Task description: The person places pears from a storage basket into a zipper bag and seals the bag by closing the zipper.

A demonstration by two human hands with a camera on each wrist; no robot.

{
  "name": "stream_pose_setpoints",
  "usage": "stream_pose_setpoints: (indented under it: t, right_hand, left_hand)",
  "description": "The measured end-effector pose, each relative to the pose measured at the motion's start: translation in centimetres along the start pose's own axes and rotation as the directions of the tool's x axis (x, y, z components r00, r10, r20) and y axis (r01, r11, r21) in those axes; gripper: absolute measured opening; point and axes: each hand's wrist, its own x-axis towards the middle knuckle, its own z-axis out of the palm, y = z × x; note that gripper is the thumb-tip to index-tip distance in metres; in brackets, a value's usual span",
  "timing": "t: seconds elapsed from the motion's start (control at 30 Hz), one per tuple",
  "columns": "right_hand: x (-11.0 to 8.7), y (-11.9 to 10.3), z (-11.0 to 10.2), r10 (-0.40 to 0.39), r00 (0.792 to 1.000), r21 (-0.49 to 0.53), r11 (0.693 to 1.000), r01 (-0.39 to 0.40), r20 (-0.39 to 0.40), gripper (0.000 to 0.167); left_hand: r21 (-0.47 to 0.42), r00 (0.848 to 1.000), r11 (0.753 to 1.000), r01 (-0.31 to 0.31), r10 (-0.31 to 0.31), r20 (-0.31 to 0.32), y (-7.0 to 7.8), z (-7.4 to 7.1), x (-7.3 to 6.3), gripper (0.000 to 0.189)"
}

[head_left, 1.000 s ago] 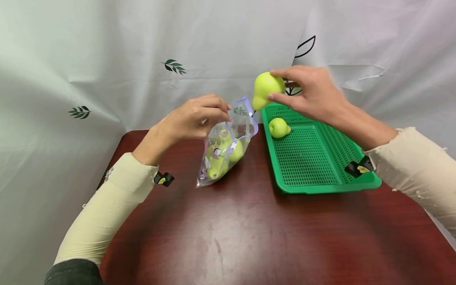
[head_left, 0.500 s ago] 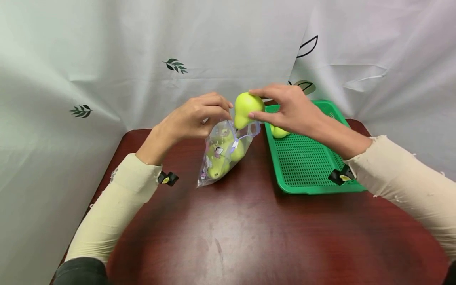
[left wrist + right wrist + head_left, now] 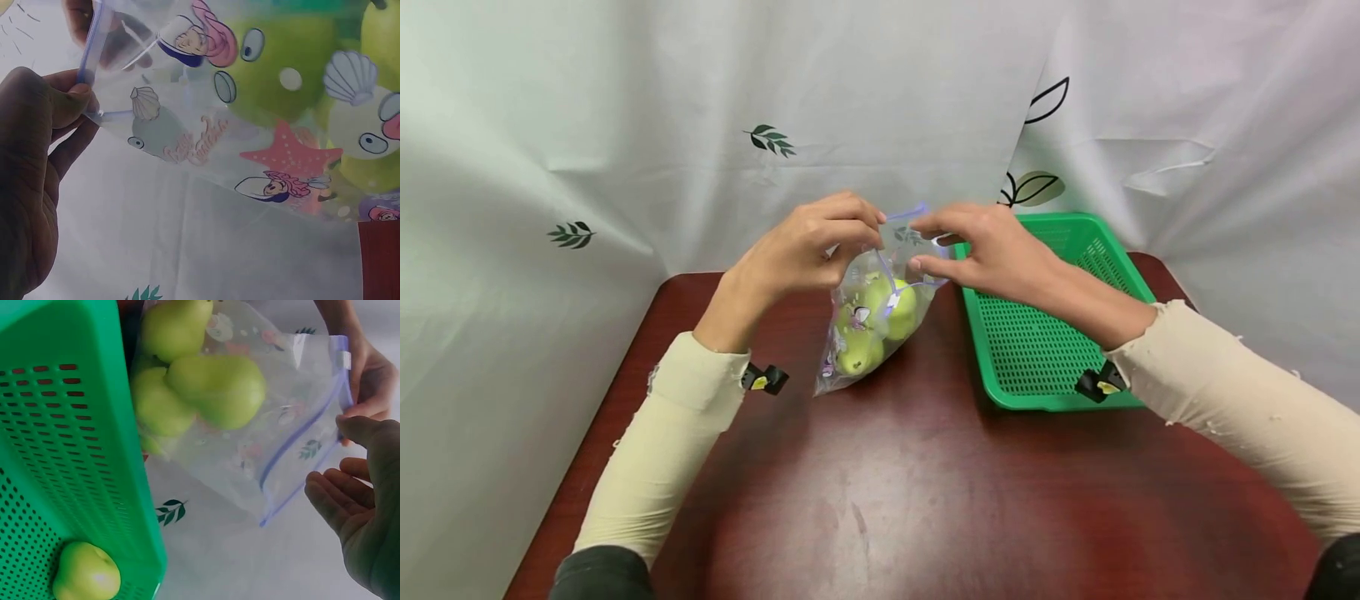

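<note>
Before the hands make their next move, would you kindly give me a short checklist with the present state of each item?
1. Left hand gripping the bag by its rim: ok, it pinches the edge.
2. Bag's mouth open: ok, the two sides of the purple rim stand apart in the right wrist view.
3. Right hand free: ok, it holds nothing.
4. Right hand clear of the bag: cannot tell, thumb and rim overlap.
5. Pears inside the bag: ok, several show through the plastic.
6. Basket emptied: not ok, a pear lies in it.
</note>
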Motion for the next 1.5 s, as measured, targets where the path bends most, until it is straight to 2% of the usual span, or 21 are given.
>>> stream_pose_setpoints:
  t: [0.37,0.57,0.73,0.83,0.93,1.13,1.3,1.5]
  right_hand:
    - [-0.8,1.6,-0.5,0.133,0.991,-0.026,0.991,-0.133,0.002,0.033]
    - [-0.8,4.3,-1.3,0.226,0.973,-0.091,0.971,-0.222,0.035,0.03]
    - [-0.7,6.9,-1.8,0.264,0.96,-0.162,0.955,-0.247,0.096,0.03]
    - [-0.6,8.2,-1.9,0.308,0.934,-0.209,0.94,-0.27,0.179,0.032]
    - [-0.5,9.3,-1.8,0.349,0.894,-0.259,0.925,-0.279,0.281,0.036]
    - [0.0,10.7,-0.8,0.361,0.816,-0.332,0.917,-0.222,0.451,0.042]
    - [0.4,11.6,0.3,0.389,0.765,-0.383,0.902,-0.201,0.514,0.05]
    - [0.3,12.5,1.0,0.426,0.732,-0.437,0.878,-0.195,0.531,0.059]
  left_hand:
    - [0.005,0.999,0.999,0.037,-0.037,-0.013,0.2,-0.2,-0.3,0.025]
    - [0.004,0.999,0.999,0.037,-0.037,-0.038,0.2,0.0,-0.5,0.027]
    - [-0.003,0.999,1.0,0.026,-0.026,-0.037,0.2,0.1,-0.5,0.025]
    - [-0.005,0.999,1.0,0.026,-0.026,-0.03,0.2,0.2,-0.4,0.025]
    - [-0.004,0.999,1.0,0.029,-0.029,-0.023,0.3,0.2,-0.4,0.025]
    - [-0.017,0.999,1.0,0.025,-0.026,-0.039,0.5,0.4,-0.4,0.025]
    - [-0.024,0.999,1.0,0.013,-0.014,-0.047,0.6,0.6,-0.4,0.023]
    - [-0.034,0.998,0.999,0.015,-0.017,-0.053,0.8,0.8,-0.4,0.023]
